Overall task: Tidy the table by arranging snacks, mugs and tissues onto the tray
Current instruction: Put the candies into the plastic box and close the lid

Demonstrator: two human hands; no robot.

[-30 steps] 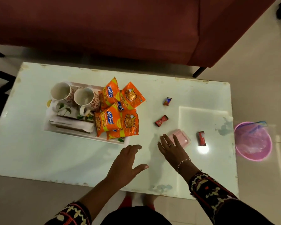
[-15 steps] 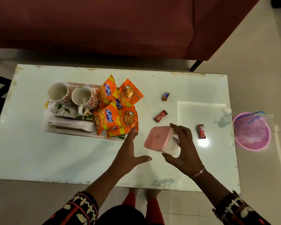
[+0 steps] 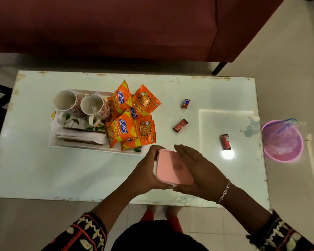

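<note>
- L hand (image 3: 145,172) grips the pink-lidded square plastic box (image 3: 172,167) by its left side. Fingers curl round the far-left corner, thumb at the near edge.
- R hand (image 3: 198,171) lies along the box's right side w/ fingers straight & together, tips past the lid's far edge. Ring on one finger, bracelet at the wrist.
- Box is lid-up over the glossy white table (image 3: 43,169), nr its near edge, about mid-length, just off the tray's near-right corner. Can't tell if it touches the tabletop.
- White rectangular tray (image 3: 91,148) sits on the table's left half.
- Two white mugs w/ red flower print (image 3: 94,107) stand upright at the tray's far-left corner, side by side & touching.
- Folded white tissues (image 3: 80,136) lie along the tray's near edge, left part.
- Orange foil snack packets (image 3: 130,116), approx four, are piled at the tray's right end, overlapping, some hanging over the right rim.
- Three small red-wrapped sweets (image 3: 180,125) lie loose on the table right of the tray, apart from each other. The rightmost is beside a light glare.
- Round pink plastic bin w/ clear liner (image 3: 282,142) stands on the floor past the table's right edge.
- Dark red sofa (image 3: 116,24) is beyond the far edge.
</note>
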